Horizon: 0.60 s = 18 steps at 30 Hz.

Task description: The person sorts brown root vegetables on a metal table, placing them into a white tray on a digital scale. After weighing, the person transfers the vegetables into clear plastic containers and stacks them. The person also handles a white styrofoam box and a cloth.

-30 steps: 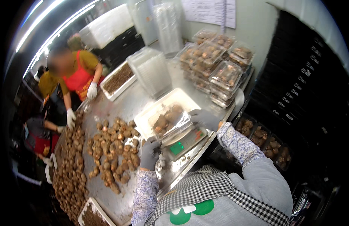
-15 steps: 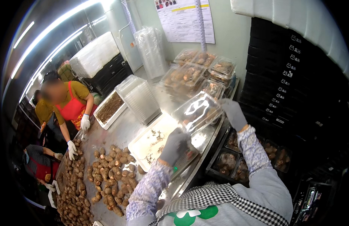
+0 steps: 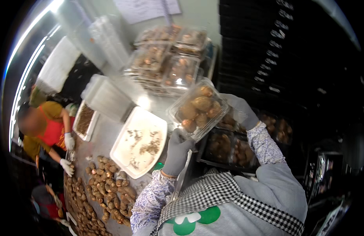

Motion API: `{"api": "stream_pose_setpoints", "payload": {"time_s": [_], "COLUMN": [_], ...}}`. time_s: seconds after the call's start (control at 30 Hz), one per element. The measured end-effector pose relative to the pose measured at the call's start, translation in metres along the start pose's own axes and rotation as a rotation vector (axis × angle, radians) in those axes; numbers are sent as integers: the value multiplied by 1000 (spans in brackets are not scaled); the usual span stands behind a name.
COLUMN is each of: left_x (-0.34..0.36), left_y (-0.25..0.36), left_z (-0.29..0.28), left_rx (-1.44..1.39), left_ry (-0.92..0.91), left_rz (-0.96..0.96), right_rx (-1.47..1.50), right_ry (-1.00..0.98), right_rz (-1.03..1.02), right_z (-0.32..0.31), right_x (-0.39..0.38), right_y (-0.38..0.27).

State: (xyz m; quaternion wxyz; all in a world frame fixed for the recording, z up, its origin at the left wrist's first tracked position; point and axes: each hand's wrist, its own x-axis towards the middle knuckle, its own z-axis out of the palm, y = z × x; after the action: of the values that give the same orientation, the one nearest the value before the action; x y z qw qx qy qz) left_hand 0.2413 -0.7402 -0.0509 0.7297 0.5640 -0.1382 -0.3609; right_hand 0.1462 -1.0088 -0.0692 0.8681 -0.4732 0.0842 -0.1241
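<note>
Between both hands is a clear plastic clamshell box [image 3: 199,110] filled with brown taro corms, tilted so its contents show through the lid. My left hand [image 3: 177,151], in a grey glove, is closed on the box's near left corner. Wrapped round the far right edge is my right hand [image 3: 241,111], also grey-gloved, its fingers partly hidden behind the box. Beneath and to the right, a black crate [image 3: 201,159] holds similar filled boxes. Just left of my left hand lies a white tray [image 3: 160,128] with dark scraps of dirt in it.
Filled boxes [image 3: 150,57] are stacked at the back of the metal table. A stack of clear empty containers [image 3: 109,98] stands beside a white bin of soil-like debris [image 3: 85,122]. Loose taros [image 3: 111,188] are heaped left. Black crates [image 3: 248,47] rise at right; co-workers in red aprons [image 3: 54,131] work opposite.
My view has turned to the right. The box has come closer to the black crate, and its taros now show plainly where glare covered it before. Both hands stay on it.
</note>
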Motion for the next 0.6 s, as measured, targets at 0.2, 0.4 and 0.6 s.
{"api": "stream_pose_setpoints", "payload": {"time_s": [0.2,0.4,0.6], "left_x": [-16,-2,0], "left_y": [-45,-95,-131], "left_z": [45,69,84], "left_rx": [44,53,13], "left_ry": [-120,-249,-343], "left_rz": [-188,-439,-443], "right_rx": [603,689,719], "right_ry": [210,462,528], "right_rz": [-107,-104,-112], "right_z": [-5,-20,-50], "right_x": [-60,-114,-133], "right_y": [63,98,119]}}
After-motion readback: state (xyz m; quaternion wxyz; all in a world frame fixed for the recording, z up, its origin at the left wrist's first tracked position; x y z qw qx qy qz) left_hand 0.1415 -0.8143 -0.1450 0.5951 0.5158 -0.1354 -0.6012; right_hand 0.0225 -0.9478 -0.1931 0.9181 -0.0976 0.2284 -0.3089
